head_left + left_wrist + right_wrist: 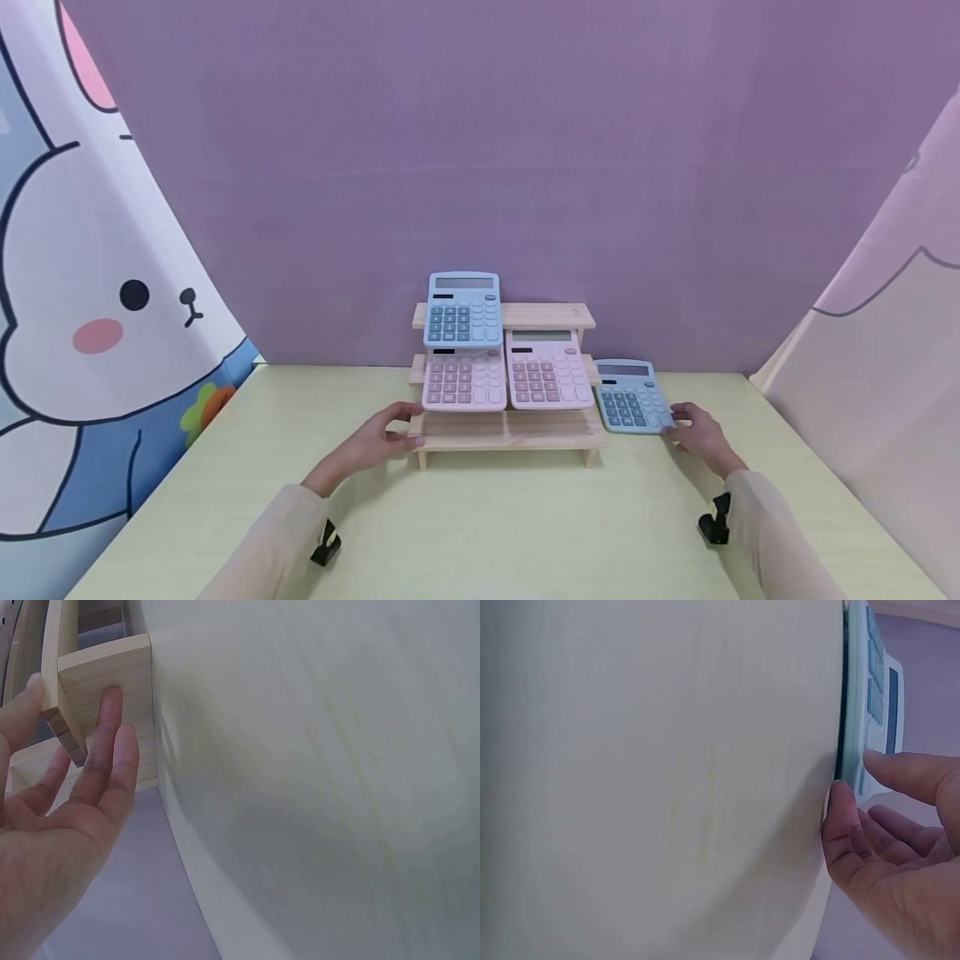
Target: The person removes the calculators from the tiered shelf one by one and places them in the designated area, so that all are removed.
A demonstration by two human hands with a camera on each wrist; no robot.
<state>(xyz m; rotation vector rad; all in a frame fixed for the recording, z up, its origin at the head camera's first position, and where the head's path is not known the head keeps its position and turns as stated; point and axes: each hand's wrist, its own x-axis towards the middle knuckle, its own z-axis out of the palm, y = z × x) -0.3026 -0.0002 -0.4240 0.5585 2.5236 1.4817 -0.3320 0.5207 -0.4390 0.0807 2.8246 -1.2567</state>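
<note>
A stepped wooden stand holds a light blue calculator on its top step. Two pink calculators, one on the left and one on the right, lean on the step below. My left hand grips the stand's lower left end. In the left wrist view its thumb lies at the step board's edge, its fingers against the end leg. Right of the stand, another blue calculator lies on the table. My right hand pinches its near right corner, thumb on top and index finger at the lower edge.
The pale table runs back to a purple backdrop. A cartoon-printed cloth hangs on the left, and a pink and white one on the right. Black clips sit at both wrists.
</note>
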